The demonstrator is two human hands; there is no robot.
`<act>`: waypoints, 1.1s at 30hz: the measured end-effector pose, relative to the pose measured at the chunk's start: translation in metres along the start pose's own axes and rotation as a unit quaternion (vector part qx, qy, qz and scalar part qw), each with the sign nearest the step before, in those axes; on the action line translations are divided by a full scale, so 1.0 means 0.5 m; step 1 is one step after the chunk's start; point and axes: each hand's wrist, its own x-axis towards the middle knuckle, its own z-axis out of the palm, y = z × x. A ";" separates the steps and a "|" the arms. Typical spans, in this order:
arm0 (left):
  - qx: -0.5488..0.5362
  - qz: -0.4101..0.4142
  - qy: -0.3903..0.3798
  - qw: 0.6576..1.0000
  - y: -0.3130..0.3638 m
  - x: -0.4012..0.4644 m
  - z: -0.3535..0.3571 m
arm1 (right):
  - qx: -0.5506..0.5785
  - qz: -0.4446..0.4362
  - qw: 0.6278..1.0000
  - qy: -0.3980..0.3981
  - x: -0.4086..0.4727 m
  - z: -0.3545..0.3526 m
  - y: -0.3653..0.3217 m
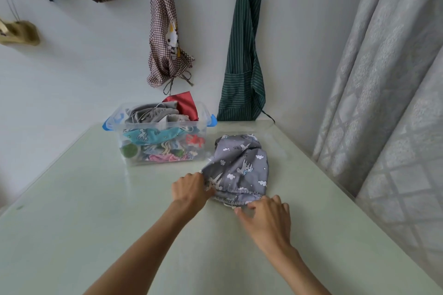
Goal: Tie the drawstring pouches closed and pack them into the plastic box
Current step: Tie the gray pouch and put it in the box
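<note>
A grey drawstring pouch (241,165) printed with white clouds and animals lies on the pale green table (96,211), its gathered mouth toward me. My left hand (190,190) pinches the pouch's left corner at the mouth. At the right end of the mouth, my right hand (266,217) rests with fingers curled around the white cord. Behind and to the left stands the clear plastic box (165,135) with blue latches, holding several pouches in grey, red, teal and pink.
A checked apron (167,38) and a green striped apron (243,60) hang on the white wall behind the table. Grey patterned curtains (383,79) run along the right side. Dark cloth bags hang at the top left.
</note>
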 end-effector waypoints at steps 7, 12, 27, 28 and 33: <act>-0.112 -0.077 -0.046 0.990 0.013 0.043 0.017 | 0.048 0.041 0.998 0.005 0.040 0.038 -0.049; -0.256 -0.055 -0.097 0.960 -0.006 0.057 0.021 | 0.098 0.038 0.993 0.046 0.068 0.039 -0.052; -0.402 -0.050 -0.017 0.914 -0.101 0.012 -0.022 | 0.244 -0.011 0.963 -0.112 0.091 -0.123 0.235; -0.388 -0.056 -0.018 0.920 -0.112 0.009 -0.016 | 0.265 0.002 0.959 -0.100 0.088 -0.131 0.252; -0.325 -0.136 -0.009 0.936 -0.172 -0.019 0.006 | 0.159 0.115 0.980 0.027 0.066 -0.152 0.313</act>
